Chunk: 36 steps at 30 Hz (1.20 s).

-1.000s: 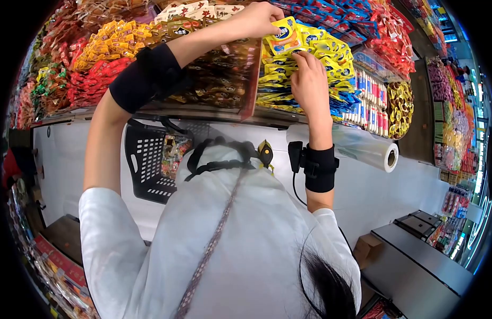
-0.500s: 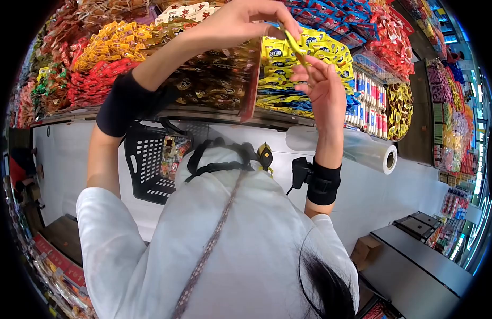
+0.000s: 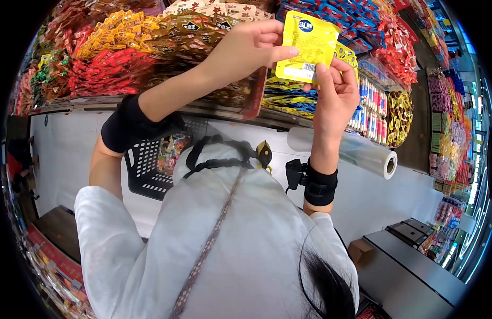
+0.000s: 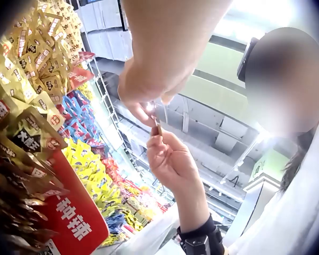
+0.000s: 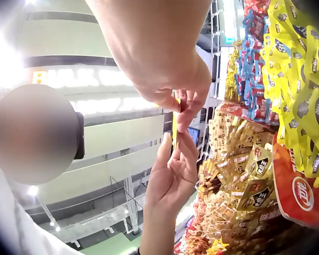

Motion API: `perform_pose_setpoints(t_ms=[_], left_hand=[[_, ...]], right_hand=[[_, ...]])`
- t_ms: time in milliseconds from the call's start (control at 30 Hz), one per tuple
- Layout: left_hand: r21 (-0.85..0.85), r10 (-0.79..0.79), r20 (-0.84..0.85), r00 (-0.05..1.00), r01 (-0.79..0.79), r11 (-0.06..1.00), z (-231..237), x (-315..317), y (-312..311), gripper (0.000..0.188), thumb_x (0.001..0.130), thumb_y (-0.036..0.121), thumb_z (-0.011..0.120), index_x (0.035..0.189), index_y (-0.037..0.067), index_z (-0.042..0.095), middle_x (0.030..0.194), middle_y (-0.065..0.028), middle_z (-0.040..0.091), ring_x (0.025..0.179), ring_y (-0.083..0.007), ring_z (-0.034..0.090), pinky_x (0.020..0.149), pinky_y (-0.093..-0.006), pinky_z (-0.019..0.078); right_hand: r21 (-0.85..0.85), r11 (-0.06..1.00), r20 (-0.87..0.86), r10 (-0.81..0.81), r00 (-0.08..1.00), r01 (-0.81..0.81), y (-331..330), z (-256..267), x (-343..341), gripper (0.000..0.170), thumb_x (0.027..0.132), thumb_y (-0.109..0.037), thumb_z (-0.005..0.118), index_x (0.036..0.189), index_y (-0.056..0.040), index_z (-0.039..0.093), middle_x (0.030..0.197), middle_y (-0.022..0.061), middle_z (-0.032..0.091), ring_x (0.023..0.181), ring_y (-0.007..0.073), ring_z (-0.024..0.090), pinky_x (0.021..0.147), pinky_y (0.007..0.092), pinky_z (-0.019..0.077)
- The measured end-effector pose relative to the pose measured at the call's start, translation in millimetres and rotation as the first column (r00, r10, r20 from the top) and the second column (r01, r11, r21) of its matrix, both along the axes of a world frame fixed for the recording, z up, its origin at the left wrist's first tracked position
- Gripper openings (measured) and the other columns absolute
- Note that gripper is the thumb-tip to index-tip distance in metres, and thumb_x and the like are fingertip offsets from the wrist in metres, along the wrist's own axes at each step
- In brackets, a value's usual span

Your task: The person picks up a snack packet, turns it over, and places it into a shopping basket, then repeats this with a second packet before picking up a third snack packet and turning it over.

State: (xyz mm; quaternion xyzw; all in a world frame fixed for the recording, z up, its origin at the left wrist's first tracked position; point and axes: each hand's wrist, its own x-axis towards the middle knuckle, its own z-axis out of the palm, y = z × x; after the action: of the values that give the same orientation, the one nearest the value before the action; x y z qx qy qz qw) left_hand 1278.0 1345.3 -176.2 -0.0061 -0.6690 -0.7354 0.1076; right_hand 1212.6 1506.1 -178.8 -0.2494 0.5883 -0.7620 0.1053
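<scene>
A yellow snack packet is held up over the display in the head view, its printed back with a barcode facing the camera. My left hand pinches its left edge, thumb on the near face. The right hand pinches the lower right corner between thumb and fingers. Both wrist views show the packet edge-on, with the left hand and right hand meeting at it. Behind it lies a heap of matching yellow packets.
Brown packets, red packets and blue packets fill neighbouring sections of the display. Below the shelf edge stands a dark basket with packets in it. A clear plastic roll hangs at the shelf's front right.
The yellow packet was lifted off the heap and turned from its front, through edge-on, to its back. My right hand came off the heap and took hold of the packet's lower corner.
</scene>
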Motion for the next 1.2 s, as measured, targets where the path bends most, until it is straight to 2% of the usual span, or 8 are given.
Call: perform_pose_setpoints(t_ms=[100, 200, 233, 400, 467, 767, 1100, 1200], left_hand=[[0.034, 0.035, -0.031, 0.999, -0.034, 0.999, -5.6, -4.2, -1.1, 0.029, 0.082, 0.011, 0.058, 0.108, 0.000, 0.052, 0.100, -0.0075, 0.060, 0.087, -0.0103, 0.059, 0.075, -0.0227, 0.0484], [0.083, 0.057, -0.083, 0.995, -0.050, 0.995, -8.3, -5.6, -2.6, 0.030, 0.082, 0.010, 0.058, 0.109, -0.001, 0.051, 0.101, -0.0080, 0.060, 0.088, -0.0111, 0.059, 0.077, -0.0230, 0.0488], [0.073, 0.059, -0.081, 0.995, -0.053, 0.996, -7.6, -5.2, -3.6, 0.030, 0.082, 0.009, 0.058, 0.109, -0.001, 0.051, 0.101, -0.0081, 0.060, 0.089, -0.0114, 0.059, 0.077, -0.0233, 0.0488], [0.055, 0.067, -0.089, 0.994, -0.063, 0.997, -9.5, -5.4, -8.9, 0.031, 0.082, 0.009, 0.058, 0.110, -0.001, 0.050, 0.102, -0.0084, 0.059, 0.090, -0.0122, 0.059, 0.078, -0.0242, 0.0491], [0.073, 0.069, -0.098, 0.993, -0.062, 0.995, -9.9, -5.3, -8.0, 0.031, 0.082, 0.008, 0.058, 0.110, -0.001, 0.050, 0.102, -0.0084, 0.059, 0.090, -0.0122, 0.059, 0.078, -0.0241, 0.0491], [0.068, 0.079, -0.101, 0.992, -0.072, 0.995, -10.3, -3.4, -5.6, 0.027, 0.082, 0.007, 0.057, 0.107, -0.001, 0.051, 0.101, -0.0078, 0.060, 0.090, -0.0117, 0.058, 0.078, -0.0236, 0.0495], [0.042, 0.092, -0.058, 0.994, -0.089, 0.995, -9.3, -1.7, -7.0, 0.025, 0.082, 0.007, 0.057, 0.105, -0.001, 0.052, 0.099, -0.0083, 0.061, 0.088, -0.0119, 0.059, 0.077, -0.0236, 0.0497], [0.100, 0.129, -0.100, 0.987, -0.119, 0.988, -14.5, -4.3, -6.2, 0.027, 0.078, 0.011, 0.063, 0.100, -0.002, 0.054, 0.090, -0.0075, 0.063, 0.074, -0.0063, 0.057, 0.059, -0.0182, 0.0447]], right_hand=[[0.010, 1.000, -0.065, -0.028, 0.997, 0.029, -0.6, -3.0, 1.7, 0.019, 0.083, 0.000, 0.052, 0.101, 0.0034, 0.046, 0.084, 0.0123, 0.062, 0.065, 0.0117, 0.058, 0.052, 0.0210, 0.0459], [-0.056, 0.980, -0.366, -0.197, 0.910, 0.190, -0.5, -14.9, 6.7, 0.024, 0.082, 0.000, 0.051, 0.106, 0.0014, 0.046, 0.081, 0.0111, 0.061, 0.063, 0.0122, 0.058, 0.053, 0.0217, 0.0451], [-0.017, 0.944, -0.538, -0.285, 0.793, 0.328, 3.5, -25.6, 5.1, 0.030, 0.078, 0.002, 0.052, 0.108, -0.0006, 0.049, 0.074, 0.0086, 0.060, 0.057, 0.0118, 0.056, 0.051, 0.0228, 0.0439], [0.262, 0.872, -0.859, 0.016, 0.511, 0.414, 13.8, -43.3, 17.1, 0.051, 0.060, 0.006, 0.057, 0.109, -0.0040, 0.055, 0.062, 0.0046, 0.052, 0.047, 0.0171, 0.049, 0.044, 0.0258, 0.0400], [0.309, 0.843, -0.898, 0.105, 0.428, 0.440, 13.4, -40.6, 22.0, 0.044, 0.067, 0.008, 0.055, 0.110, -0.0026, 0.055, 0.054, 0.0034, 0.049, 0.041, 0.0100, 0.043, 0.042, 0.0216, 0.0366], [0.338, 0.806, -0.897, 0.120, 0.424, 0.486, 6.2, -45.5, 25.4, 0.064, 0.055, 0.003, 0.058, 0.117, -0.0107, 0.052, 0.057, 0.0033, 0.043, 0.044, 0.0172, 0.044, 0.041, 0.0286, 0.0375], [0.347, 0.805, -0.892, 0.124, 0.436, 0.481, 4.3, -44.9, 25.7, 0.059, 0.059, 0.005, 0.057, 0.116, -0.0085, 0.053, 0.055, 0.0030, 0.044, 0.043, 0.0153, 0.043, 0.041, 0.0276, 0.0370], [0.339, 0.813, -0.894, 0.122, 0.431, 0.473, 3.4, -43.2, 25.8, 0.051, 0.066, 0.009, 0.054, 0.114, -0.0053, 0.054, 0.052, 0.0019, 0.045, 0.040, 0.0112, 0.040, 0.041, 0.0240, 0.0358]])
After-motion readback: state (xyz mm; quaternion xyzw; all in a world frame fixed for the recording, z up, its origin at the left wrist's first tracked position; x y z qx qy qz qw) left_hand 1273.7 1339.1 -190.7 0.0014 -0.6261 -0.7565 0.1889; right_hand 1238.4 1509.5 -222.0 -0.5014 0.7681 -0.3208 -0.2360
